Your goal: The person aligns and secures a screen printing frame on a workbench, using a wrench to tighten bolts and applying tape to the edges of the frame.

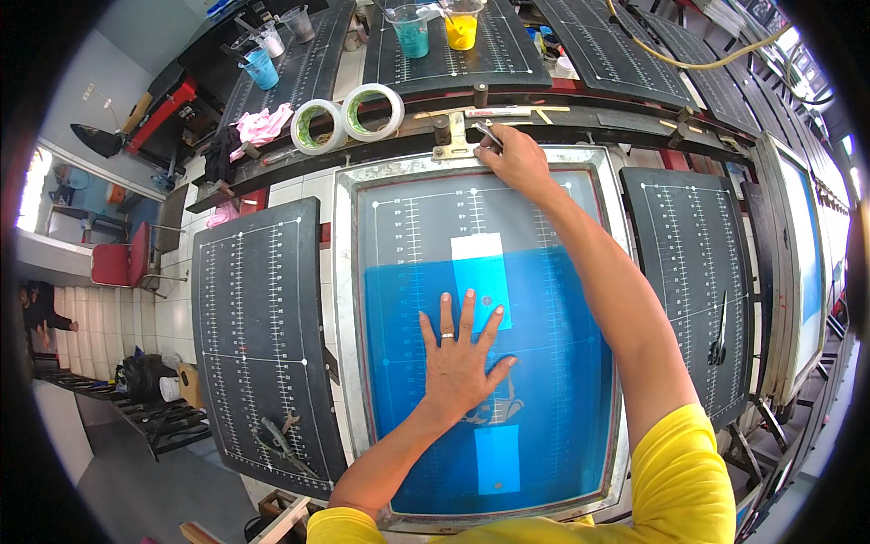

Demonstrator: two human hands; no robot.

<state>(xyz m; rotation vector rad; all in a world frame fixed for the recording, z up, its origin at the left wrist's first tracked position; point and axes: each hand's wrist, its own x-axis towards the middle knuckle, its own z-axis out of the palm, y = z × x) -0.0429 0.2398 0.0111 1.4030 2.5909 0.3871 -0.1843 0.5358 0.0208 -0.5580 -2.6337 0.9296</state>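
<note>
A silk-screen frame (345,272) with a metal border and blue-coated mesh lies flat before me over a ruled black board. My left hand (462,363) rests on the mesh, fingers spread, a ring on one finger. White rectangular pieces (477,245) show through the mesh, one by the fingertips and another lower down. A clear design outline sits just below that hand. At the frame's far edge, my right hand (517,160) is closed on a small metal piece (489,136) beside the metal clamp (451,136). Whether this piece is a tool or a clamp lever I cannot tell.
Two tape rolls (373,112) and a pink cloth (263,126) lie beyond the frame. Cups of teal (410,36), yellow (460,30) and blue ink stand farther back. Scissors (719,340) rest on the right board. Another screen frame (787,272) leans at far right.
</note>
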